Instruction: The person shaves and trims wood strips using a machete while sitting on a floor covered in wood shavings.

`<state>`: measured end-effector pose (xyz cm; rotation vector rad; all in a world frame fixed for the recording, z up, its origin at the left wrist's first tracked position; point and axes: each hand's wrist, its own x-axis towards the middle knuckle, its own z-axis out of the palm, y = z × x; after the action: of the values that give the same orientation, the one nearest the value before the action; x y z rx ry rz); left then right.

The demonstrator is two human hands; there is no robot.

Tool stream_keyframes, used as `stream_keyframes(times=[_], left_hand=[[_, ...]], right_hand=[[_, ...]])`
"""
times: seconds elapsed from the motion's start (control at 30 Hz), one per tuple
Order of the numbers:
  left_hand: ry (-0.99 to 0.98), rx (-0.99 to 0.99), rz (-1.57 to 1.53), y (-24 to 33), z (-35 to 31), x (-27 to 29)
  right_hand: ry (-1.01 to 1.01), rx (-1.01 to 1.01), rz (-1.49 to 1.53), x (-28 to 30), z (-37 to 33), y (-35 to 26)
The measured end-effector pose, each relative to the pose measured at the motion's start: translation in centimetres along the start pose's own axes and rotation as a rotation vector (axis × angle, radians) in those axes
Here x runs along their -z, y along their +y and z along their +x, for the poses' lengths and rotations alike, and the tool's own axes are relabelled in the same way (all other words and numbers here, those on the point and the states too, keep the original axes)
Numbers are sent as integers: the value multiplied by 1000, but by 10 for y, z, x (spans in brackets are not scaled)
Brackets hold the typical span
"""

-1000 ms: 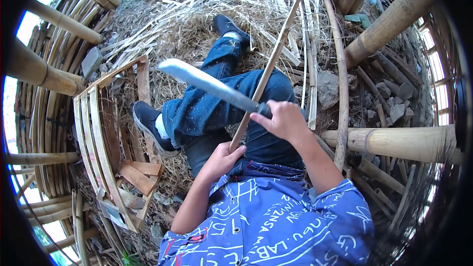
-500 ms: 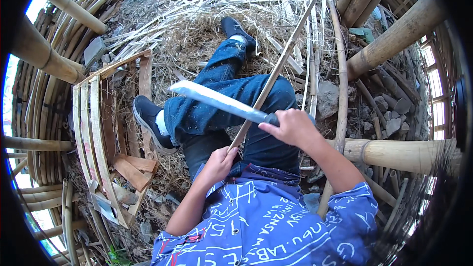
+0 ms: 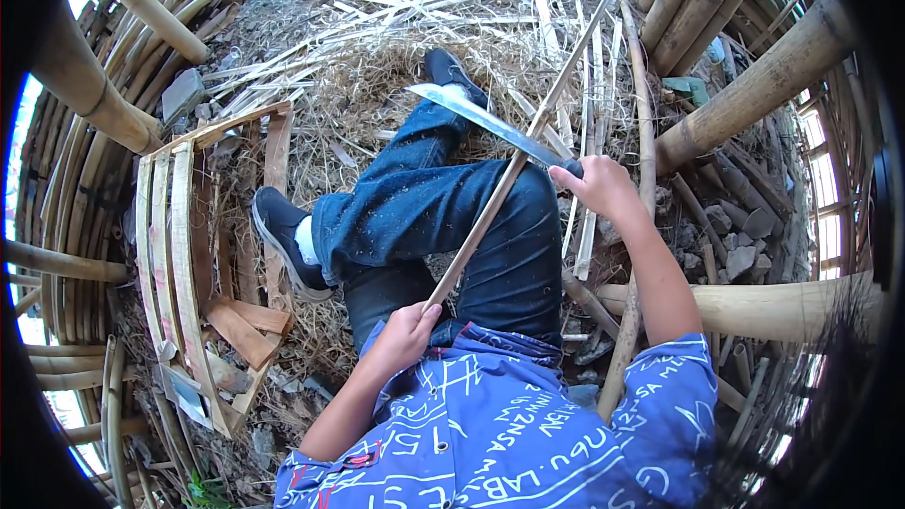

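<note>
My left hand (image 3: pixel 403 333) is closed around the near end of a long, thin bamboo strip (image 3: pixel 481 219). The strip slants up and to the right, passing over my bent knee in blue jeans (image 3: pixel 518 254). A machete (image 3: pixel 500 125) with a broad silvery blade is gripped by its dark handle in my right hand (image 3: pixel 605 187), to the right of the strip. Its blade crosses the strip beyond the knee, with the tip pointing up and left. Whether the edge bites into the strip, I cannot tell.
A wooden slat crate (image 3: pixel 174 254) stands on the left, with loose wood pieces (image 3: pixel 243 328) in it. Pale bamboo strips (image 3: pixel 377 14) and shavings litter the ground ahead. Thick bamboo poles (image 3: pixel 759 80) and broken stones (image 3: pixel 749 254) lie to the right.
My right hand and the machete have moved away from me, farther up along the strip. My left hand has shifted slightly left and nearer to me, still holding the strip's end.
</note>
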<state>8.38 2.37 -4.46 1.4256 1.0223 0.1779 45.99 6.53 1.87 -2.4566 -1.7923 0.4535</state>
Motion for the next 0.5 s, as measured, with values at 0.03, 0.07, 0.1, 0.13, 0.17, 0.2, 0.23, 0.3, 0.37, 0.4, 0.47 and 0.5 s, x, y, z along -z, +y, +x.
stream_keyframes(times=[0.03, 0.07, 0.1, 0.13, 0.17, 0.2, 0.23, 0.3, 0.37, 0.4, 0.47, 0.5], left_hand=[[9, -3, 21, 1, -1, 0], [9, -7, 21, 3, -1, 0], [-2, 5, 2, 5, -2, 0], [-14, 18, -17, 7, -3, 1], [-15, 16, -17, 9, -3, 1], [-12, 23, -8, 10, -3, 1], [-10, 30, 2, 11, -3, 2], [-9, 22, 5, 14, -3, 3], [-7, 14, 8, 14, -3, 2], [-6, 12, 1, 13, -3, 2], [-4, 8, -6, 9, -3, 2], [-11, 20, 7, 7, -3, 2]], right_hand=[[-9, -14, 1, 0, 3, 2], [-18, -29, 2, 0, 5, 5], [-16, -29, 0, 0, 7, 6], [22, -10, -35, -1, 9, 7], [59, 8, -70, -2, 10, 9], [60, 7, -70, -3, 12, 11], [77, 28, -87, -4, 13, 13], [94, 47, -104, -5, 17, 18], [104, 94, -125, -6, 20, 23], [106, 94, -125, -8, 22, 25], [108, 120, -116, -12, 23, 28], [110, 126, -118, -13, 20, 23]])
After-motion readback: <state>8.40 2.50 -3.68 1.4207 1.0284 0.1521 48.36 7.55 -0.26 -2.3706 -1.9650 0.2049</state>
